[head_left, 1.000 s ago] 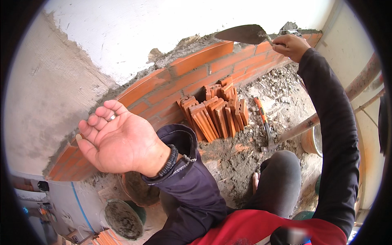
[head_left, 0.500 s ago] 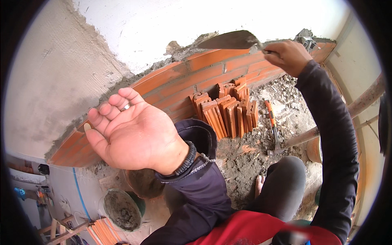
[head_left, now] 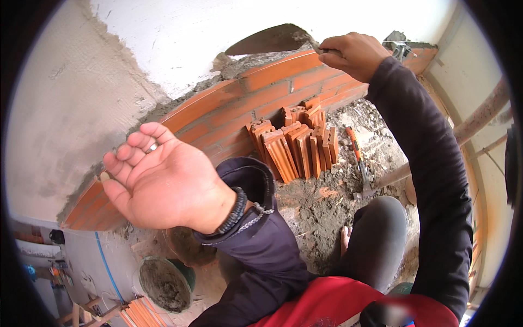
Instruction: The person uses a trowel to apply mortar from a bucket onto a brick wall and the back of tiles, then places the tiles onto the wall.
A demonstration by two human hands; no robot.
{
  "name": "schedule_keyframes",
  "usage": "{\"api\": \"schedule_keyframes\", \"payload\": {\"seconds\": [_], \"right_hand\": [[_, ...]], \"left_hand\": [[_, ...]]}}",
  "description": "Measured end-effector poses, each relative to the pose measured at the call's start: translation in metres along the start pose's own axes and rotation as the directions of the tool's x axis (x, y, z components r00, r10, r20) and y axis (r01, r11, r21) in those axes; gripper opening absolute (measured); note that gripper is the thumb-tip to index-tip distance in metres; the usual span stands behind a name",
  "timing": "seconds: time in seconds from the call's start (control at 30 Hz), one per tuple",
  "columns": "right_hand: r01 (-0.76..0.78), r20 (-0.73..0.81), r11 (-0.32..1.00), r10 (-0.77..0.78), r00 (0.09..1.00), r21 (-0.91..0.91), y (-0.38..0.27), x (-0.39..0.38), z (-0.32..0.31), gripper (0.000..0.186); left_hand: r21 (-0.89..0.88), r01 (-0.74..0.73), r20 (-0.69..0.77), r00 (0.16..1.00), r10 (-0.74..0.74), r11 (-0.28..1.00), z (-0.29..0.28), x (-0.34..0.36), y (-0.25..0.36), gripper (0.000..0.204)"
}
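My right hand (head_left: 353, 54) is closed round the handle of a pointed trowel (head_left: 267, 40). Its dark blade points left, against or just in front of the white wall (head_left: 207, 32), above the top edge of a low brick wall (head_left: 278, 76). Grey mortar (head_left: 245, 66) lies along that edge. My left hand (head_left: 158, 180) is raised palm up at the left, fingers loosely curled and a ring on one; nothing shows in its palm. Behind it, the left part of the brick wall is partly hidden.
Several orange hollow bricks (head_left: 297, 144) stand stacked by the wall's foot. Beside them a hammer (head_left: 359, 161) lies on rubble. A bucket of mortar (head_left: 166, 283) and a second round container (head_left: 188, 245) are at lower left, near more bricks (head_left: 143, 313). A pole (head_left: 482, 111) slants in at right.
My right hand has moved left along the brick wall's top with the trowel. My left hand keeps its palm-up pose. The whole view has shifted slightly.
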State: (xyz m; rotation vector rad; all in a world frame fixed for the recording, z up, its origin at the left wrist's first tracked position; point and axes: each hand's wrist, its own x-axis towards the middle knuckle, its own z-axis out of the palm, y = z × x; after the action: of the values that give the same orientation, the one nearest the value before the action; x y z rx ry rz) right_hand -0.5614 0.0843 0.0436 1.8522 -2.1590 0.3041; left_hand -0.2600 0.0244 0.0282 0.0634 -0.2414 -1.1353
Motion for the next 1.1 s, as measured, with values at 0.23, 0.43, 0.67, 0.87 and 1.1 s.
{"api": "schedule_keyframes", "payload": {"seconds": [0.23, 0.43, 0.67, 0.87, 1.1], "right_hand": [[-0.438, 0.151, 0.675, 0.441, 0.885, 0.594, 0.046, -0.115, 0.03, 0.031], [-0.639, 0.365, 0.205, 0.676, 0.64, 0.741, 0.062, -0.2, 0.103, 0.027], [-0.702, 0.474, 0.092, 0.675, 0.565, 0.706, 0.055, -0.274, 0.147, 0.029], [-0.753, 0.552, 0.115, 0.611, 0.568, 0.647, 0.048, -0.337, 0.136, 0.034], [-0.704, 0.635, 0.063, 0.381, 0.672, 0.707, 0.04, -0.345, 0.143, 0.026]], "left_hand": [[0.058, -0.021, -0.074, 0.997, 0.025, 0.998, 0.002, 0.006, -0.005, 0.032], [0.086, 0.031, -0.023, 0.999, -0.03, 0.996, 0.006, -0.005, -0.015, 0.029], [0.28, 0.023, -0.053, 0.999, -0.008, 0.96, 0.015, -0.028, -0.042, 0.014], [0.484, 0.234, 0.297, 0.863, -0.41, 0.843, 0.025, -0.07, -0.097, 0.018], [0.773, -0.423, 0.602, 0.25, -0.759, 0.473, 0.007, -0.088, -0.107, 0.021]]}}
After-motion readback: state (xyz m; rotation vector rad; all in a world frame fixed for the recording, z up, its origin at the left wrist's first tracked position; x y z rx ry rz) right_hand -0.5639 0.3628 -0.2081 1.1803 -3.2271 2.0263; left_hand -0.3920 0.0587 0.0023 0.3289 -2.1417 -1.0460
